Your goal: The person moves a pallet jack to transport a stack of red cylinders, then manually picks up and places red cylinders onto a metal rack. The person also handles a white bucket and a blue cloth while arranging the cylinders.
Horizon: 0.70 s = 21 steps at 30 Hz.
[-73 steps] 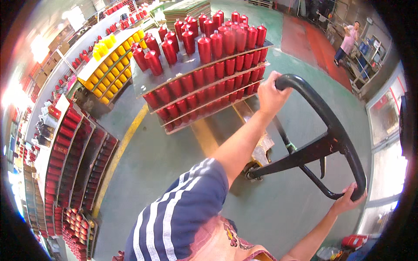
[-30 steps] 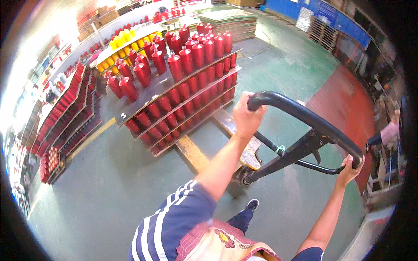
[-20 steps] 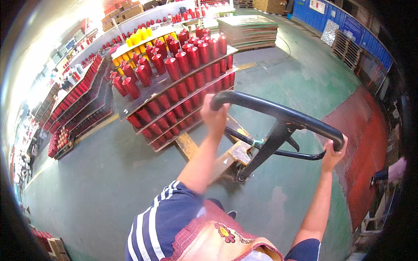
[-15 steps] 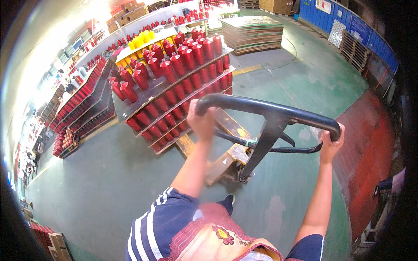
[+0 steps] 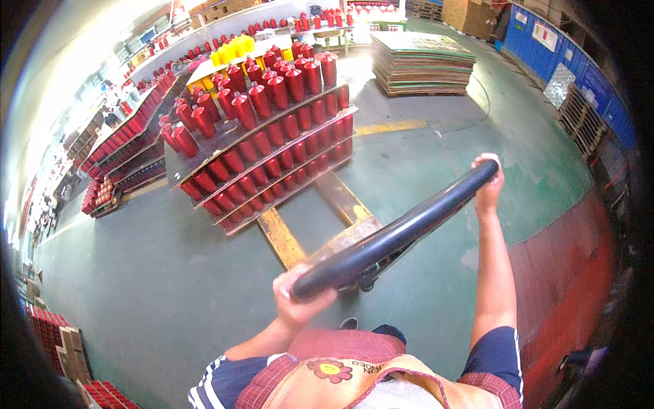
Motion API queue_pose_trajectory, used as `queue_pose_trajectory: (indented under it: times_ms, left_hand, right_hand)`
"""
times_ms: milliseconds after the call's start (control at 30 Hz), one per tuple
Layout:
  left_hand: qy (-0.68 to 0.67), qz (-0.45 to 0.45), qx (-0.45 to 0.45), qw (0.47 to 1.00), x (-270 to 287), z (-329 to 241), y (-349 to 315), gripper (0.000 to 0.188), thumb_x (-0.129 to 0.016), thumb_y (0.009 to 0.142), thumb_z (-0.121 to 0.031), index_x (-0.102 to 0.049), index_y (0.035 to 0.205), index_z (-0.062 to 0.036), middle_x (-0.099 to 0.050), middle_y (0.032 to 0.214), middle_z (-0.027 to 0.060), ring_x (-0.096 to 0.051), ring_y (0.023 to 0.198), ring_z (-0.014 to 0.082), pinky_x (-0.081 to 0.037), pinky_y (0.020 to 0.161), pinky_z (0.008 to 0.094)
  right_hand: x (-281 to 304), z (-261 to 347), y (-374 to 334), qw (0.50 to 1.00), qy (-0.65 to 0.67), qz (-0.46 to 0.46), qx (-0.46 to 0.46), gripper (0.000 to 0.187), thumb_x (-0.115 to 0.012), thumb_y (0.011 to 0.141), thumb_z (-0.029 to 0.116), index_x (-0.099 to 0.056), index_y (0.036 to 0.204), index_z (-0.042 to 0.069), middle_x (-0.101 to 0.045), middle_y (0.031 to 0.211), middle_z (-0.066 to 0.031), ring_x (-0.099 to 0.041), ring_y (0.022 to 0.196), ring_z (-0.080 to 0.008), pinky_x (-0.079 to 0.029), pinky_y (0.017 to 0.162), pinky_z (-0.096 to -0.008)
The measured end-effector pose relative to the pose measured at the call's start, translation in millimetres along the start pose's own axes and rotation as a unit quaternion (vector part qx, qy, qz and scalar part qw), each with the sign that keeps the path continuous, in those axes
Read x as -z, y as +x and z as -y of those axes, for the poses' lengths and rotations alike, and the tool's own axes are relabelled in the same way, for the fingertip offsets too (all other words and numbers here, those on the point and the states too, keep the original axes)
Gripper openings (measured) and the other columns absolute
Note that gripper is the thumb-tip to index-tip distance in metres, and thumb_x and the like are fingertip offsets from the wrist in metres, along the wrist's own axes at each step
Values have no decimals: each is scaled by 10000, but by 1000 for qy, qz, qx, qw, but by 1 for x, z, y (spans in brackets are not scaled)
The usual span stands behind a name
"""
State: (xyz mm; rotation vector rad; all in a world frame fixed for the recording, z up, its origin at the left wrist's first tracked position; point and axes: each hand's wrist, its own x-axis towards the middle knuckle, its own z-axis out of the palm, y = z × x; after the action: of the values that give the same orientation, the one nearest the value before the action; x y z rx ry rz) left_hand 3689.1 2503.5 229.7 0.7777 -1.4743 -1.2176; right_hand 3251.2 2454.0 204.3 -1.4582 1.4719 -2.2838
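Observation:
Both my hands grip the black loop handle [image 5: 402, 235] of a yellow pallet jack. My left hand [image 5: 300, 293] is wrapped round its near left end, close to my body. At the far right end, my right hand [image 5: 487, 180] is closed round the bar. The handle slants up from left to right and hides much of the jack's body. Two worn yellow forks [image 5: 281, 235] run forward to a stacked load of red bottle-shaped containers [image 5: 259, 101], layered between flat boards [image 5: 279, 157]. Whether the forks reach under the load is hard to see.
Behind the load stand yellow containers [image 5: 235, 49]. A pile of flat sheets [image 5: 422, 65] sits at the far middle. More stacked red containers [image 5: 129, 153] line the left. A blue wall [image 5: 575, 61] with leaning wooden pallets [image 5: 582, 119] bounds the right. Red-painted floor [image 5: 558, 266] borders the green.
The handle has swung round and tilted: its left end came down toward me with my left hand, while my right hand went forward and left. The view of the load shifted slightly left.

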Motion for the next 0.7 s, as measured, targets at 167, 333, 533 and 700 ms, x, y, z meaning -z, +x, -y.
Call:
queue_pose_trajectory:
  times_ms: [167,333,533,700]
  left_hand:
    - [67,-57,25,996,-62,22,-33,250,-814,643,-146,-632,765,-26,-621,656,16,-561,566,106,-443,544,268]
    - [49,-292,-52,954,-140,52,-64,328,-721,700,-39,-542,971,11,-594,744,74,-532,580,113,-439,528,229]
    - [17,-487,-133,863,-149,59,-66,203,-607,764,6,-530,952,0,-521,736,57,-417,505,75,-332,417,210]
    - [60,-524,-153,836,-134,69,-60,92,-579,780,-34,-519,846,-16,-463,654,28,-376,468,63,-300,407,204]
  right_hand:
    - [-64,-85,57,991,81,100,33,189,-651,755,8,-599,918,90,-571,882,3,-550,819,-125,-456,775,-263]
    - [-132,-105,74,944,218,244,-45,263,-637,715,27,-615,973,72,-612,898,-9,-577,797,-98,-488,738,-264]
    - [-174,-95,46,881,319,337,-88,235,-679,760,6,-615,973,78,-592,805,40,-564,737,-50,-465,656,-226]
    - [-209,-94,29,855,330,389,-97,210,-659,795,20,-596,986,79,-584,750,20,-552,625,-54,-449,546,-227]
